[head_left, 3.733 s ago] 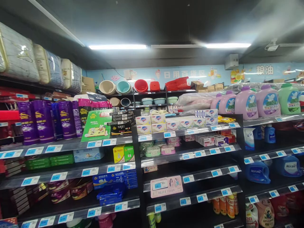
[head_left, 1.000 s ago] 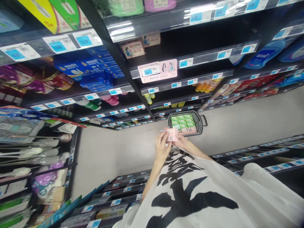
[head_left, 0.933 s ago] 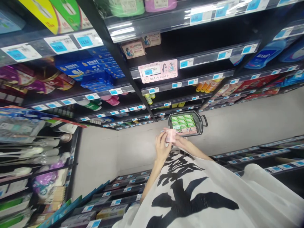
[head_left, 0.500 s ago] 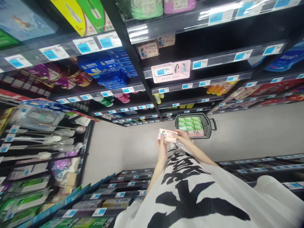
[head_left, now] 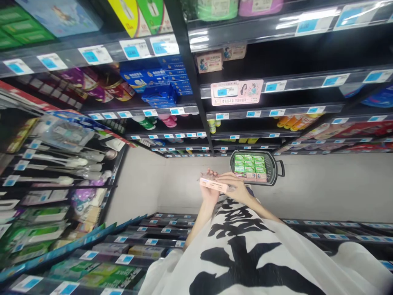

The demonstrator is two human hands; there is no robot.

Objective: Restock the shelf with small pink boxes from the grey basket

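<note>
Both hands hold one pink soap box (head_left: 213, 184) above the grey floor. My left hand (head_left: 208, 196) is closed around its left part from below, with fingertips showing past the far side. My right hand (head_left: 238, 191) grips the right end, fingers lying along the top. A narrow printed side of the box faces me. Just to the right on the floor stands a dark basket (head_left: 272, 176) holding several green-wrapped packs (head_left: 249, 163) and a few pink boxes (head_left: 256, 177) along its near side.
Ahead, a dark shelf unit (head_left: 187, 73) bears two matching pink boxes (head_left: 209, 62) above a pink price sign (head_left: 236, 92). Blue boxes (head_left: 159, 94) sit left of its upright. Brushes (head_left: 58, 180) hang at left. Low shelving (head_left: 144, 241) lies close behind my body.
The soap box has been turned from its broad printed face to a narrow side. My hands shifted their grip around it. The view moved slightly, and the basket stayed on the floor.
</note>
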